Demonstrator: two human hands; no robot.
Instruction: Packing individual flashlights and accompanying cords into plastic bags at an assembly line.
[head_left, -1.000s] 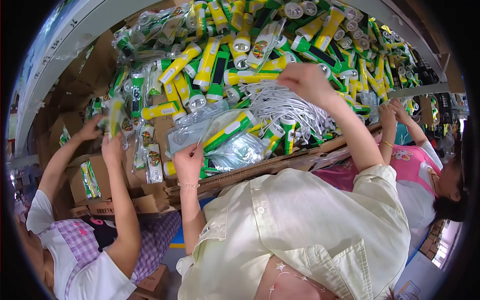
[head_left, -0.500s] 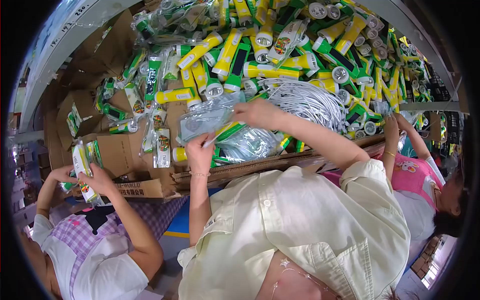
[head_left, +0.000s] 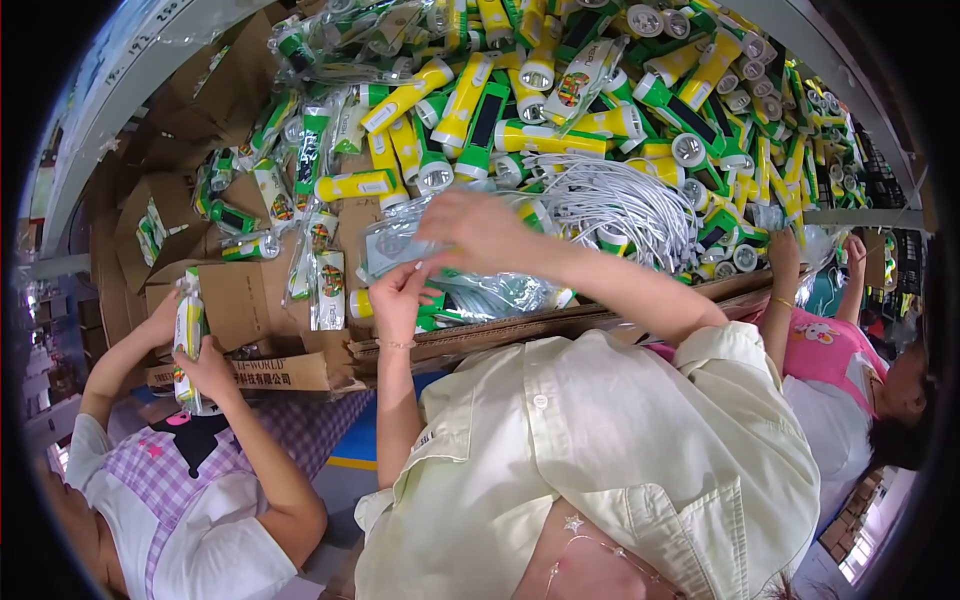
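My left hand [head_left: 400,302] is raised at the near side of the pile, thumb and fingers pinched together. What they hold, if anything, is too small to make out. Just above it, my right hand [head_left: 472,230] curls with its fingertips close to the left ones, and its own fingers hide what is in them. Under and around both hands lie clear plastic bags [head_left: 500,292]. A bundle of white cables [head_left: 625,210] rests to the right of my right hand. Green and yellow flashlights [head_left: 463,100] are heaped beyond.
On the left, a co-worker's hands [head_left: 208,368] hold a bagged flashlight [head_left: 188,330] by an open cardboard box [head_left: 235,300]. A second co-worker's hand [head_left: 784,255] reaches in at the right. A cardboard edge [head_left: 560,318] runs along the near side; metal posts [head_left: 75,190] frame the pile.
My right hand has moved left, over the bags toward my left fingertips. The white strip seen at my left fingers no longer shows. The left co-worker has turned the bagged flashlight more upright.
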